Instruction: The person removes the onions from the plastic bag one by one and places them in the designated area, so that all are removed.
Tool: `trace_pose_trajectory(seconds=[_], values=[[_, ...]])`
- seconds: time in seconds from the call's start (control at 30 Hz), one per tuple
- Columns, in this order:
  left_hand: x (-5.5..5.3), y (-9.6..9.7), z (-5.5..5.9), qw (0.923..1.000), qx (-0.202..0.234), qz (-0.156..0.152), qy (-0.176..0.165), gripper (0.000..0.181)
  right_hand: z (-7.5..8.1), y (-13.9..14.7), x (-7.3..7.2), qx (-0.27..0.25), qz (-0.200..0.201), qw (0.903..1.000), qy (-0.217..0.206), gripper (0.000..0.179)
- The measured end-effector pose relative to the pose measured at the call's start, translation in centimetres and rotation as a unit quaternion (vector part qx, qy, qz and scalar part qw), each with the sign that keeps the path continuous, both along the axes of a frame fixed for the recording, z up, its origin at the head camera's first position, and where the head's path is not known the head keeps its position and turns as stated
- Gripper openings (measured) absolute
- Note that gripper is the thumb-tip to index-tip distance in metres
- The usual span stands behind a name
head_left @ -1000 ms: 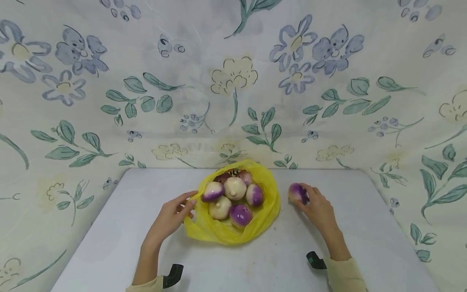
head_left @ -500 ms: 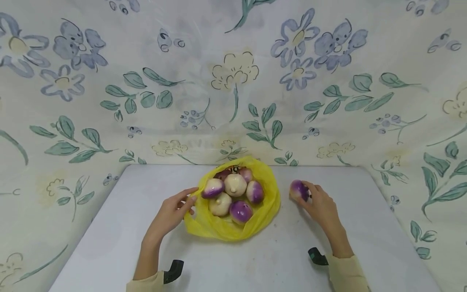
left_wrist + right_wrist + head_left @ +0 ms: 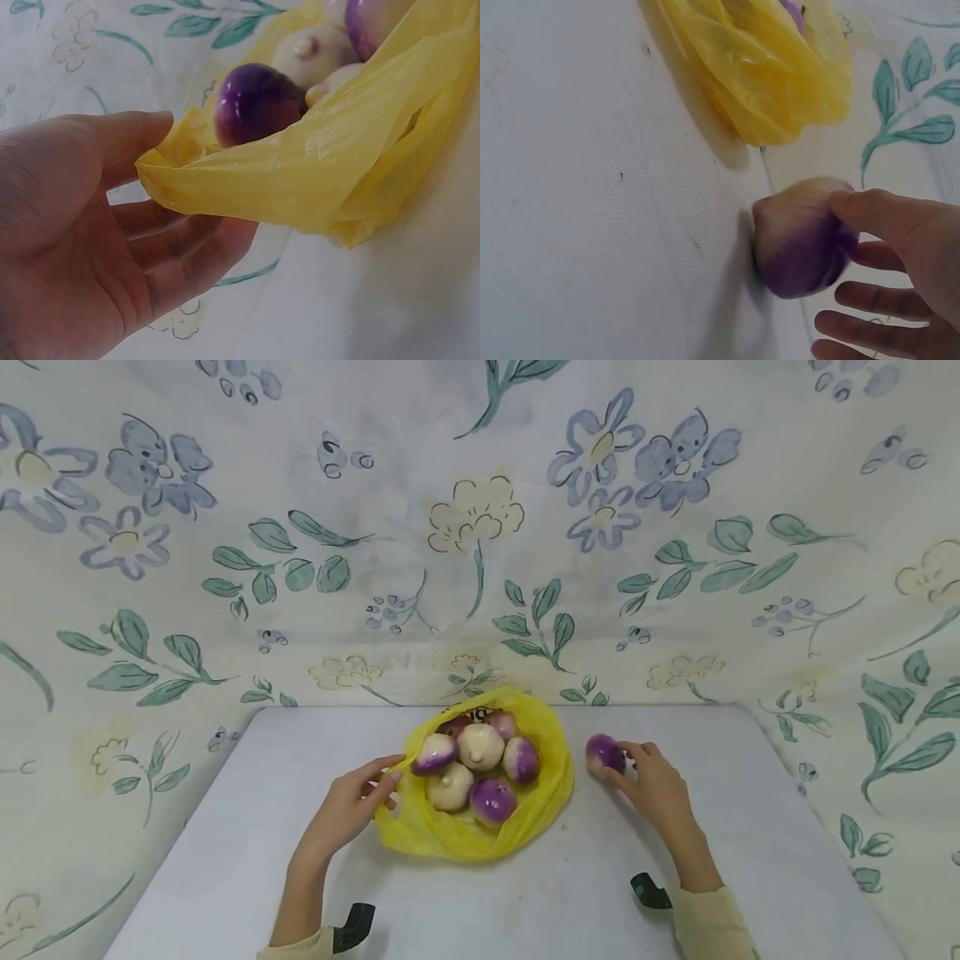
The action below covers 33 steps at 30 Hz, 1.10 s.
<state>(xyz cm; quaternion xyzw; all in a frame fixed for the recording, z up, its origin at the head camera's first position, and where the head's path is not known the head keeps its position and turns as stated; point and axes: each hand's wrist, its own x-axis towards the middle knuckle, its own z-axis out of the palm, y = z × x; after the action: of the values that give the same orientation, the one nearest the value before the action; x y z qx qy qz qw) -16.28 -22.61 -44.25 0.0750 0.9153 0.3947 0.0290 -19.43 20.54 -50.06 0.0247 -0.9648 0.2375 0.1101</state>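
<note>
A yellow plastic bag (image 3: 420, 835) stands with its mouth spread wide, and several purple-and-white turnips (image 3: 492, 802) lie in it. My left hand (image 3: 348, 810) pinches the bag's left rim; in the left wrist view the thumb is on the inner side and the other fingers lie behind the plastic. Right of the bag, a single turnip (image 3: 603, 753) is low at the tabletop. My right hand (image 3: 652, 789) holds it from the right by thumb and index finger. The right wrist view shows the other fingers spread away from that turnip (image 3: 802, 240), which looks slightly blurred.
A white table (image 3: 525, 910) lies under everything, with a floral cloth (image 3: 480, 568) hanging behind and at both sides. Black curved pieces (image 3: 352, 928) stick out at both wrists. A strip of tabletop separates the bag from the single turnip.
The single turnip has shifted slightly left toward the bag and more of it shows beyond my right fingers. My left hand and the bag stay where they were; the head view tilts a little.
</note>
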Motion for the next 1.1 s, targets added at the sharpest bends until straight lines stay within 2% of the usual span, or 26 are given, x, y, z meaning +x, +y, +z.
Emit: trace_pose_trajectory(seconds=[0.1,0.4,0.73,0.97,1.1], values=[[0.05,0.06,-0.16,1.0,0.003,0.003,-0.004,0.038,-0.06,-0.07,0.06,0.001,0.003,1.0,-0.007,0.056],[-0.15,0.18,-0.19,1.0,0.007,0.001,-0.004,0.04,-0.14,-0.12,0.11,-0.001,-0.002,0.9998,0.02,0.056],[-0.58,0.09,0.15,0.9999,0.004,-0.011,0.01,0.039,0.26,-0.08,-0.18,-0.004,-0.002,1.0,0.005,0.057],[-0.17,-0.04,0.11,1.0,0.006,-0.007,0.003,0.039,-0.18,-0.2,-0.01,-0.01,-0.004,0.9999,-0.01,0.057],[0.06,0.12,-0.05,0.9999,0.009,-0.002,-0.006,0.039,-0.41,-0.12,0.14,-0.009,-0.004,1.0,0.0,0.056]])
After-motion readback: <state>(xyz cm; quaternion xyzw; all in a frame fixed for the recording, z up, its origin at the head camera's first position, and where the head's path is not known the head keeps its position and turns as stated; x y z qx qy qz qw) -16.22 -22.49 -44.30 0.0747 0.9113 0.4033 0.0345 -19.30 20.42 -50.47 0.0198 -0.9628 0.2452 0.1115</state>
